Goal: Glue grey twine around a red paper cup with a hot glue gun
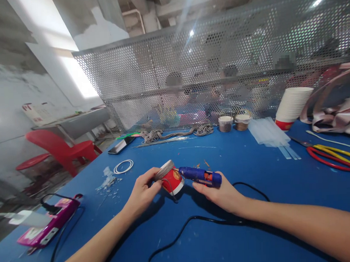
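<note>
My left hand [145, 189] is closed around a red and white paper cup [173, 180], held tilted above the blue table. Grey cord [164, 170] is wound around one end of the cup, and a loose length of it hangs down past the side. In my right hand [222, 193] is a blue hot glue gun [199, 174]. Its nozzle points left and is at the cup's side, close to the cord; whether it touches cannot be made out. The fingers on the gun's handle are partly hidden behind its body.
Black cable [194, 217] runs across the blue table [133, 235]. Around lie a purple power strip [55, 221], white rings [123, 166], a phone [121, 144], grey cord bundles [152, 136], glue sticks [267, 132], scissors [331, 158] and stacked cups [293, 105]. A perforated metal screen [137, 78] stands behind.
</note>
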The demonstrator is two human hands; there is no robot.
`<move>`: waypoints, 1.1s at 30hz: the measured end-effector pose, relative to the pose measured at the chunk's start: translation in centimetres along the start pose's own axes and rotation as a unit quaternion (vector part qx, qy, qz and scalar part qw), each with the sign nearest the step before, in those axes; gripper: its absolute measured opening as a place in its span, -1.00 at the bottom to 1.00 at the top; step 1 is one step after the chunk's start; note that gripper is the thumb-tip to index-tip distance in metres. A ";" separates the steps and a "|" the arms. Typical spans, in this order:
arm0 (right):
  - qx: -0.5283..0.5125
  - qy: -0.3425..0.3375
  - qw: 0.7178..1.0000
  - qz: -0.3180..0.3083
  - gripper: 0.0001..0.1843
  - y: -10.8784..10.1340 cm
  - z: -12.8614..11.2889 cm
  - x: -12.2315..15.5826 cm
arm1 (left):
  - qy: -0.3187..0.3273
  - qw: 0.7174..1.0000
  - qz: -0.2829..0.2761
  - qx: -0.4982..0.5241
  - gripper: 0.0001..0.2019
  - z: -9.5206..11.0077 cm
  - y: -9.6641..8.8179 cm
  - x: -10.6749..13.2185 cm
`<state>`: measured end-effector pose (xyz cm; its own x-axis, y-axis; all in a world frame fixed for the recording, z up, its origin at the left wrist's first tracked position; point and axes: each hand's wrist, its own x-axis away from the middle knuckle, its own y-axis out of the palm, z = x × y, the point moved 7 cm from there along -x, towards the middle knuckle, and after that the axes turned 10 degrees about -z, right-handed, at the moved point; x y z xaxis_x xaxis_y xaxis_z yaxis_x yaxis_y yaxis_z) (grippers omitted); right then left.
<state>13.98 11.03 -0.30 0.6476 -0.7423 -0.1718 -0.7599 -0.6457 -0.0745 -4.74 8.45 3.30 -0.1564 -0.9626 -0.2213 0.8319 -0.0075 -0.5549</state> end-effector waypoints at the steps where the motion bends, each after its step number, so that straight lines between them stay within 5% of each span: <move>1: -0.004 -0.001 1.000 -0.001 -0.72 0.0 0.0 0.0 | -0.002 1.000 0.001 0.004 -0.82 0.0 0.0 0.0; 9: -0.011 0.045 0.999 0.028 -0.68 -0.9 1.2 -0.3 | -0.012 0.997 0.023 0.066 -0.84 -0.5 -0.4 0.1; 14: 0.055 -0.105 0.988 0.102 -0.79 -1.4 -1.7 0.3 | -0.030 0.997 0.033 0.062 -0.80 0.6 0.4 0.1; 21: 0.194 -0.205 0.957 0.067 -0.84 0.5 -3.9 -0.6 | -0.057 0.996 0.010 0.064 -0.79 1.5 2.4 0.6; 33: 0.316 -0.175 0.931 0.055 -0.91 1.3 -3.4 -1.4 | -0.090 0.992 0.002 0.088 -0.77 1.5 2.8 0.8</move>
<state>12.26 10.67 3.20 0.5908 -0.6228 -0.5129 -0.7726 -0.2534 -0.5822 -1.75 7.24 2.84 -0.0680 -0.9953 -0.0690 0.9146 -0.0345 -0.4028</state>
